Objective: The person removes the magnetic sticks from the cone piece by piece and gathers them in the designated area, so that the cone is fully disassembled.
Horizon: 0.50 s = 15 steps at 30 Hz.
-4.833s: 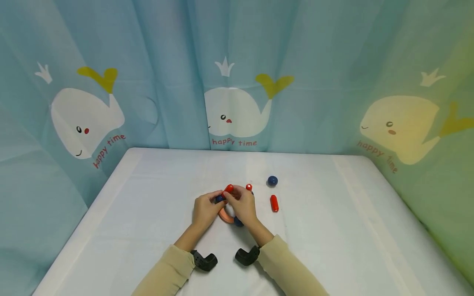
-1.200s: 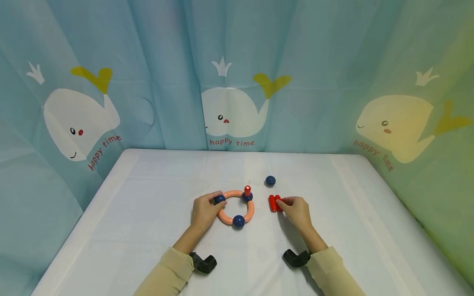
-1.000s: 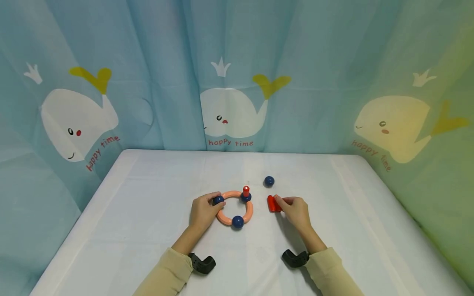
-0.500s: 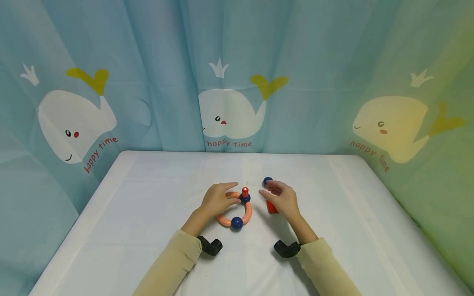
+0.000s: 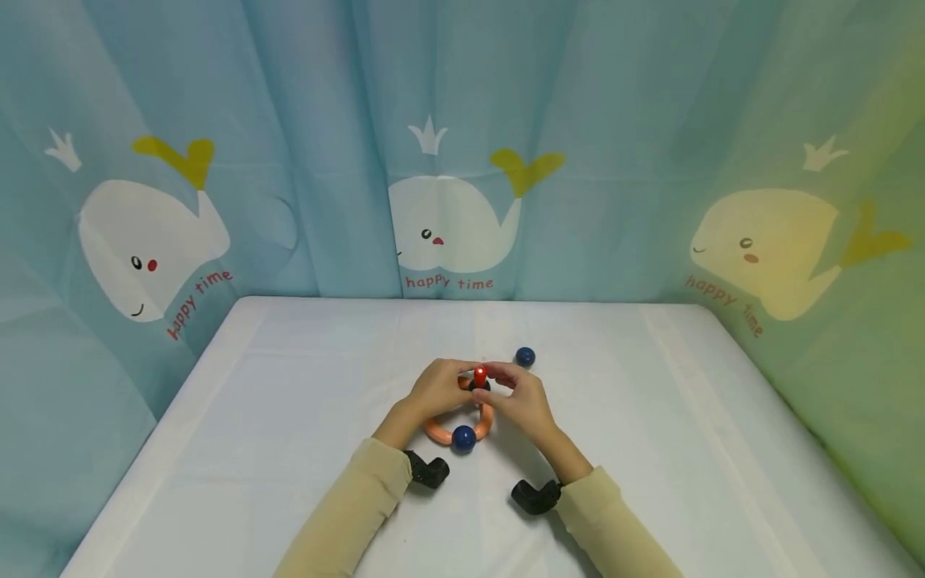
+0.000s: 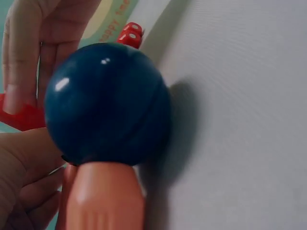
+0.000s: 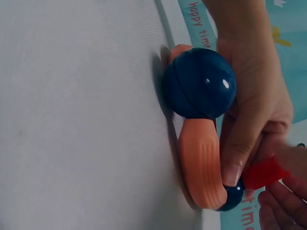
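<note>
A ring of curved orange pieces (image 5: 438, 433) joined by blue balls lies on the white table, with one blue ball (image 5: 463, 438) at its front. An upright red rod (image 5: 480, 374) stands on the back-right blue ball (image 7: 234, 197). My left hand (image 5: 441, 388) grips that ball, its thumb on it in the right wrist view. My right hand (image 5: 526, 403) pinches the red rod; a fingertip presses on the rod (image 6: 21, 114) in the left wrist view. The ring's left ball is hidden under my left hand in the head view.
A loose blue ball (image 5: 525, 357) sits behind my right hand. Two loose red rods (image 6: 130, 34) lie side by side, seen in the left wrist view and covered by my right hand in the head view. A whale-print curtain (image 5: 462, 225) hangs behind the table.
My right hand has let go of the loose red rod it laid beside another and moved left to the upright rod. My left hand has shifted from the ring's left ball to the back-right one.
</note>
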{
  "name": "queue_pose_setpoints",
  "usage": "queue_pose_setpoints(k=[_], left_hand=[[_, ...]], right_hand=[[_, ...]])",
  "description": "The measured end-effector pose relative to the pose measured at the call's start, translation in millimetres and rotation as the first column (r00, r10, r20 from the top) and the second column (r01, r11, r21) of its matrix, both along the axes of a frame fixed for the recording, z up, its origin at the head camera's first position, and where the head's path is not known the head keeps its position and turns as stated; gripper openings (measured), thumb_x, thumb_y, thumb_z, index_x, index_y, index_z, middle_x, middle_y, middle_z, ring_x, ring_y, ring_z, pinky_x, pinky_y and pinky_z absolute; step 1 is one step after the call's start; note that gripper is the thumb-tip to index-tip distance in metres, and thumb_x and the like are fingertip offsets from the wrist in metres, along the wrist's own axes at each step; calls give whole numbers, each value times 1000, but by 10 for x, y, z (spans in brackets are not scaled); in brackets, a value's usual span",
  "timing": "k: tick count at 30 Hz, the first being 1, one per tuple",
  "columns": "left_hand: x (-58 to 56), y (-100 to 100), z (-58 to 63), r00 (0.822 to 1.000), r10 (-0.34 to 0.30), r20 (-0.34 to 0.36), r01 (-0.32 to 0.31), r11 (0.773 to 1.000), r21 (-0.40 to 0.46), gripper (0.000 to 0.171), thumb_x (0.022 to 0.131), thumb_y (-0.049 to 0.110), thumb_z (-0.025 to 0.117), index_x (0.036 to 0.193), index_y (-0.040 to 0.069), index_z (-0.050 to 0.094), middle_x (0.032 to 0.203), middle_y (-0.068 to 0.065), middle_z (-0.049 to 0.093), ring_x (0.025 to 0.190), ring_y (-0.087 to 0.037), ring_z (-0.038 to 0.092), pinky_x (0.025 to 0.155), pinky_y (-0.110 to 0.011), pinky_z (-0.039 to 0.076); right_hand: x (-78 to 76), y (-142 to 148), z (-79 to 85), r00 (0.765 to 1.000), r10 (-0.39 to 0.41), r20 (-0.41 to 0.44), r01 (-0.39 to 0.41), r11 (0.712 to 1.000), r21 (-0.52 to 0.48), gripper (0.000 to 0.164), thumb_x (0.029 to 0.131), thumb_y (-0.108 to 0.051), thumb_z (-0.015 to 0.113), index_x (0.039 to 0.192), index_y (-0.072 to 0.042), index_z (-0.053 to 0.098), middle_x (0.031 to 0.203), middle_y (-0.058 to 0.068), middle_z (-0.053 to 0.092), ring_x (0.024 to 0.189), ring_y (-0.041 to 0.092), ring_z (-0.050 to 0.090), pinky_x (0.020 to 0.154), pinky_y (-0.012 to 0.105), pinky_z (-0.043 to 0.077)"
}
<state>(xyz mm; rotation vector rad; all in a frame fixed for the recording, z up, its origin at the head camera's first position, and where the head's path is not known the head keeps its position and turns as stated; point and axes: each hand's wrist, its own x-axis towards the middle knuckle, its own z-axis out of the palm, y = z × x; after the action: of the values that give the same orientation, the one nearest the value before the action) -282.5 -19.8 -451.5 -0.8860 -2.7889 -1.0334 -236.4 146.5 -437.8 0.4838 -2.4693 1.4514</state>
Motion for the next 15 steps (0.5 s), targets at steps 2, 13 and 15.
queue_pose_setpoints(k=[2,13,15], left_hand=[[-13,6,13,1000,-22,-1,22,1000,8,41,75,26,77,112,13,68,87,2,67,69,-7,50,64,-21,40],[-63,25,-29,998,-57,-18,57,997,44,15,72,22,79,79,12,70,64,11,58,59,-4,48,57,-20,40],[-67,28,-34,998,-56,-21,57,997,48,15,72,21,79,79,12,70,64,10,58,59,-4,48,56,-20,40]], right_hand=[[-11,-20,-5,1000,-20,-7,20,1000,17,35,74,-6,76,106,2,65,103,13,65,93,26,62,83,37,49],[-59,-50,-64,998,-28,-64,27,999,-17,21,75,3,73,95,5,67,91,15,67,85,28,65,77,36,51],[-67,-47,-81,995,-17,-94,17,1000,-6,20,75,4,72,95,6,66,91,16,67,85,29,65,77,36,51]])
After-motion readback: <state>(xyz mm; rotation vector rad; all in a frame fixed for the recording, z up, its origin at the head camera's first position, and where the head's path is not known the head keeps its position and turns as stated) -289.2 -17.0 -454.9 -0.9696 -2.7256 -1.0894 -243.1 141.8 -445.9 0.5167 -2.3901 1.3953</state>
